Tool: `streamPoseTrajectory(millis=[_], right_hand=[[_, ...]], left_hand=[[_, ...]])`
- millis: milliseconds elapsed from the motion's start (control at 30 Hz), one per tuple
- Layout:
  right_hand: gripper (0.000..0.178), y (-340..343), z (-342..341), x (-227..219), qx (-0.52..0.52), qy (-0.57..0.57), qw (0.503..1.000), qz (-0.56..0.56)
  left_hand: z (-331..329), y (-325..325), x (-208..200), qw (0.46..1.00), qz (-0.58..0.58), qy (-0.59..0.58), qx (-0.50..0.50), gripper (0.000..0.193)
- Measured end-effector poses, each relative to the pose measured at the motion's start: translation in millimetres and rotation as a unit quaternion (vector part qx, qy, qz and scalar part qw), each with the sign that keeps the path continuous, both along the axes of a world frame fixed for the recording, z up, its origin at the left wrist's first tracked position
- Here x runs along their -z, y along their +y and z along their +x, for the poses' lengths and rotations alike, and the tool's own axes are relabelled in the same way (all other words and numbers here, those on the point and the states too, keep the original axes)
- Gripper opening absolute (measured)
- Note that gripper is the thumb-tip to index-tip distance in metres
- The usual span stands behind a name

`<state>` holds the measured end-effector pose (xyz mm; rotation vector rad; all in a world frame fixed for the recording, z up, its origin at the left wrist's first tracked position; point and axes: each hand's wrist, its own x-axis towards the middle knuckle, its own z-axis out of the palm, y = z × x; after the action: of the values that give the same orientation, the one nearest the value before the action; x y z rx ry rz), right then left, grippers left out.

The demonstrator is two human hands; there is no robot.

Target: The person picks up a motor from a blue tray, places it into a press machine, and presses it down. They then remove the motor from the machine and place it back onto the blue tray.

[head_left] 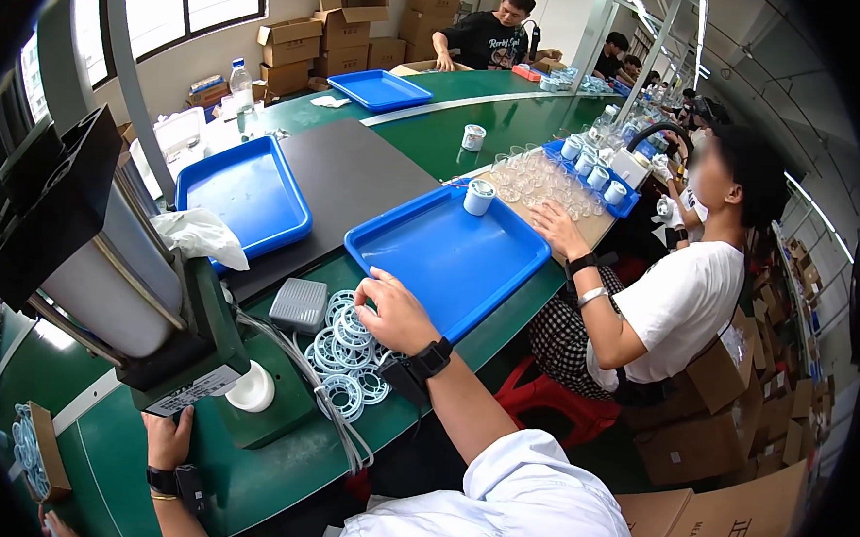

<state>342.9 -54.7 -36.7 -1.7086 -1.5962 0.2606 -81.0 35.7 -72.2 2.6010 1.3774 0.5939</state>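
My right hand (pixel 396 312) is over the near edge of a blue tray (pixel 430 259), beside a heap of light blue plastic rings (pixel 348 354). Its fingers are bent but apart, and I see nothing held in them. A single white cup-shaped part (pixel 478 199) stands in the tray's far corner. At the lower left, my left hand (pixel 166 438) is by the head of a dark green bench press (pixel 187 353). The machine hides most of its fingers. A round white piece (pixel 251 387) sits under the press head.
A grey foot-pedal-like box (pixel 299 305) and looped cables (pixel 330 419) lie by the rings. Another blue tray (pixel 244 196) is at the left. A co-worker's hand (pixel 560 229) touches clear plastic cups (pixel 527 181) at the right. A carton of rings (pixel 46 448) stands lower left.
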Motion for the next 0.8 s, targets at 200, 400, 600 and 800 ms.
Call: streamPoseTrajectory(millis=[200, 400, 600, 800], right_hand=[[0.011, 0, 7, 5, -0.022, 0.015, 0.999, -0.04], [0.011, 8, 4, 14, -0.023, -0.013, 0.999, 0.043], [0.012, 3, 8, 6, 0.013, -0.016, 0.999, 0.035], [0.006, 15, 12, 16, -0.056, -0.018, 0.996, 0.064]], left_hand=[[1, -1, 1, 1.0, 0.001, 0.002, 0.001, 0.039], [-7, 1, 6, 1.0, 0.009, 0.017, 0.0, 0.037], [8, 3, -5, 0.996, -0.08, -0.016, -0.027, 0.032], [13, -7, -22, 0.998, -0.052, 0.018, -0.016, 0.043]])
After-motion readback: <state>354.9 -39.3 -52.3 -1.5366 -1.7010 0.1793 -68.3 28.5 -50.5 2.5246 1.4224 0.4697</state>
